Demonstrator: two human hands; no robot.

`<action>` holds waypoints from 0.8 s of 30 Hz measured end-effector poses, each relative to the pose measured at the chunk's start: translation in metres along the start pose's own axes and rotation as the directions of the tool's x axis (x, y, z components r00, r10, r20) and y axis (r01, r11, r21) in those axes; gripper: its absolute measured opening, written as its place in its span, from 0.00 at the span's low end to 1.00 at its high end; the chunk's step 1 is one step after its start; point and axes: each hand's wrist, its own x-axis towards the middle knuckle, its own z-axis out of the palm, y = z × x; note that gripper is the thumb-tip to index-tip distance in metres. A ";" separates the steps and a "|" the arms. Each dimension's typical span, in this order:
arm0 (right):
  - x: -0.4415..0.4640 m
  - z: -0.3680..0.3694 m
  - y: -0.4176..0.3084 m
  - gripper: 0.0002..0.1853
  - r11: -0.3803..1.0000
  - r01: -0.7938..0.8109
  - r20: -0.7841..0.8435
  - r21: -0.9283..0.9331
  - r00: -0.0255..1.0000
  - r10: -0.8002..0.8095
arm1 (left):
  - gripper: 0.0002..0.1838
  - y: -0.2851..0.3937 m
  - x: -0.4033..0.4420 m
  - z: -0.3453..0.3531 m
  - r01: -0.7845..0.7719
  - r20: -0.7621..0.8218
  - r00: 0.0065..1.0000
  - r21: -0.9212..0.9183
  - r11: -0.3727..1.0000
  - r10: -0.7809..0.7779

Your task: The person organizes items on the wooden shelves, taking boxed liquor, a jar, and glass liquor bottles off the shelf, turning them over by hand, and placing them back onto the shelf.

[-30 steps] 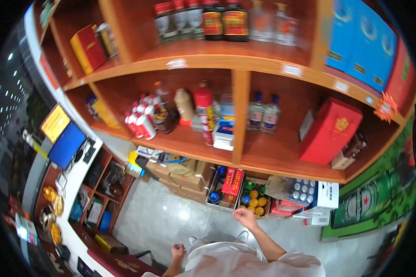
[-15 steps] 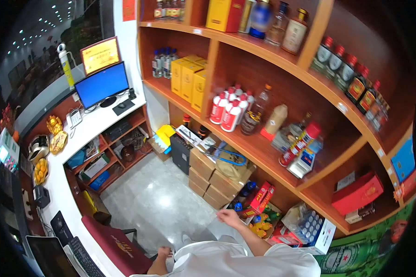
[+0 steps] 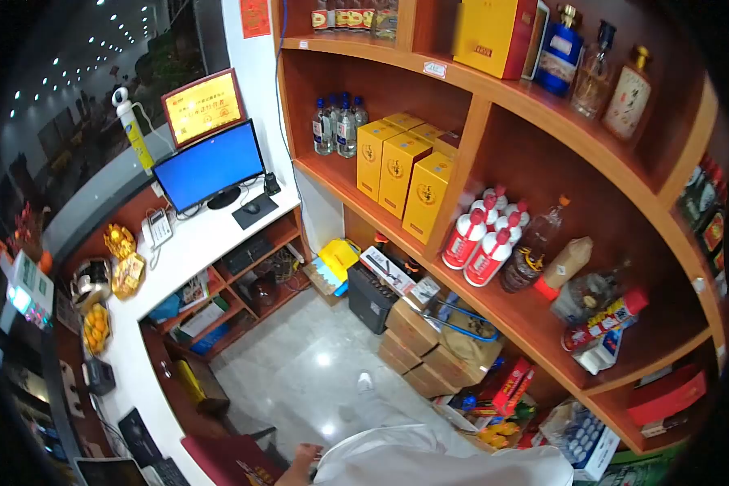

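A: What is the left grip (image 3: 304,456) doing?

B: It hangs low beside the white clothing (image 3: 429,458), fingers loosely bent, and I see no object in it. Whether thumb and fingertips meet, I cannot tell.

A: And the right grip?

B: Out of view, so I cannot tell how it stands.

A: What lies nearest the left grip?

B: The maroon chair (image 3: 217,455), just to its left in the view, between it and the white tabletop (image 3: 166,279). I cannot tell whether hand and chair touch.

A: Which way does the chair run?

B: The long axis of its back slants from upper left down to lower right, and the bottom edge of the view cuts it off. A dark armrest (image 3: 263,434) juts from it toward the upper right. Gold marks show on the maroon cover near the lower edge.

A: What else is about it?

B: A black keyboard (image 3: 170,471) lies on the tabletop to the chair's left, lengthwise down to the right. Above the chair stands a yellow-sided box (image 3: 198,384), near the desk's inner side. Grey floor (image 3: 300,336) spreads beyond the hand, with one white shoe (image 3: 366,381) on it, and farther right are stacked brown cartons (image 3: 413,348) under the wooden shelf (image 3: 478,138).
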 end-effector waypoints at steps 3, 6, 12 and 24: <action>0.037 -0.024 -0.095 0.17 0.987 0.158 -0.022 -0.002 0.987 -0.158 | 0.20 0.039 0.007 -0.033 0.092 -0.003 0.996 0.064 0.994 -0.092; 0.073 -0.070 -0.212 0.16 0.931 0.364 -0.124 -0.015 0.923 -0.363 | 0.21 0.087 0.049 -0.074 0.118 -0.005 0.992 -0.251 0.961 -0.123; 0.079 -0.199 -0.447 0.09 0.446 0.823 -0.512 0.353 0.568 -0.644 | 0.03 0.296 0.087 -0.121 -0.354 -0.284 0.919 -0.285 0.891 0.274; -0.124 -0.414 -0.835 0.24 -0.007 0.980 -0.840 0.197 0.165 -0.517 | 0.04 0.584 0.220 -0.158 -0.534 0.014 0.841 -0.133 0.835 0.540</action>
